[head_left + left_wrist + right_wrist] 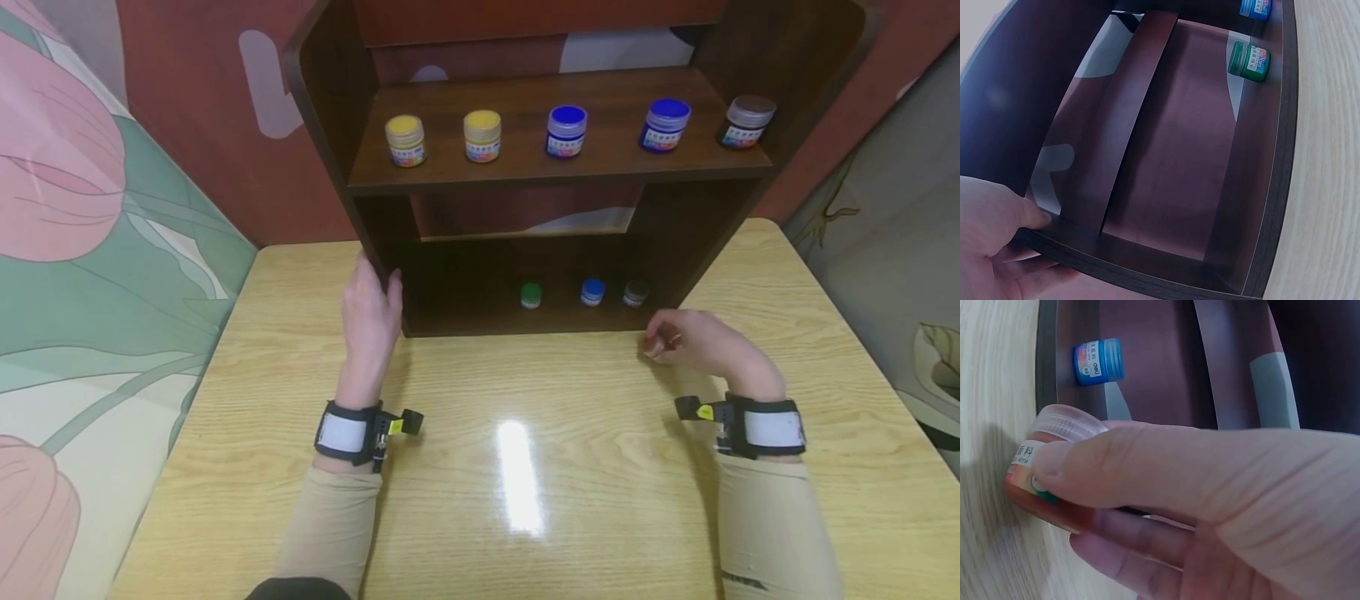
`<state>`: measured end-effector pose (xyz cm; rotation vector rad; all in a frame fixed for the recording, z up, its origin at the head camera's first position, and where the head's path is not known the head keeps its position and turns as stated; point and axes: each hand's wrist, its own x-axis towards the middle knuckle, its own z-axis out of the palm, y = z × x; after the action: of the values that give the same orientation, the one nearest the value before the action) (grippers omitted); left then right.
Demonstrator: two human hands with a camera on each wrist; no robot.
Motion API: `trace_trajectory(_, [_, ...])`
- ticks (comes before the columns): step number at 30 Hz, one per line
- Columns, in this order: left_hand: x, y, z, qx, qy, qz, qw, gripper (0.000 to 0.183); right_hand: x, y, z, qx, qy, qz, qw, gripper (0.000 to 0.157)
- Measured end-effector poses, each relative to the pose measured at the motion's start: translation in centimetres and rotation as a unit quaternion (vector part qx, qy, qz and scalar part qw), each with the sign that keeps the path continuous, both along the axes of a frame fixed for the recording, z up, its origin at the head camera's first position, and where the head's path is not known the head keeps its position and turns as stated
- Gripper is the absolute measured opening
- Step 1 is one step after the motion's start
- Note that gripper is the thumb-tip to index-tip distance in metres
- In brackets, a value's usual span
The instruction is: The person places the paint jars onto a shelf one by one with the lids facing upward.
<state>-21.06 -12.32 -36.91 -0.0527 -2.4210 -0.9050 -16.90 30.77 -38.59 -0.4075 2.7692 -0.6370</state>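
A dark wooden shelf (555, 182) with two visible levels stands on the table. My left hand (371, 308) grips its left side panel, thumb on the inner face and fingers outside, as the left wrist view shows. Near the shelf's lower right front corner, my right hand (701, 342) pinches an orange-brown paint jar (1054, 509) with a clear lid, tilted, its label partly under the thumb. On the bottom level stand a green paint jar (1250, 61), a blue paint jar (1097, 361) and a dark paint jar (635, 292), the last closest to the right hand.
Along the upper level stand two yellow jars (482, 136), two deep blue jars (566, 132) and a brown-lidded jar (746, 122). Behind the shelf is a reddish wall (195, 125). The light wood table (450, 500) extends in front, with a bright reflection on it.
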Motion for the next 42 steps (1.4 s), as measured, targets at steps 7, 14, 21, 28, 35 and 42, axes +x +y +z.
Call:
trace_trajectory(7, [0.01,0.03,0.02,-0.001,0.002,-0.001,1.0000,0.039,-0.23,-0.28,-0.26,-0.007,0.007,0.002,1.000,0.022])
trace_trajectory(14, [0.00,0.06,0.09,0.001,-0.003,-0.003,1.0000,0.039,-0.25,-0.67,-0.36,0.003,0.001,0.003,1.000,0.033])
trace_trajectory(21, [0.11,0.05,0.17,0.002,-0.005,-0.006,1.0000,0.038,-0.16,-0.89,-0.29,0.001,0.013,0.008,1.000,0.021])
trace_trajectory(28, [0.08,0.01,0.16,0.002,-0.009,-0.006,0.9999,0.037,-0.24,-0.88,-0.64,-0.010,0.014,0.017,1.000,0.023])
trace_trajectory(35, [0.06,0.01,0.18,0.003,-0.002,-0.011,0.9999,0.037,-0.37,-0.79,-0.98,-0.012,0.034,0.033,0.999,0.023])
trace_trajectory(42, [0.10,0.00,0.18,0.001,-0.001,-0.008,1.0000,0.037,-0.32,-0.86,-0.94,-0.015,0.036,0.035,0.999,0.024])
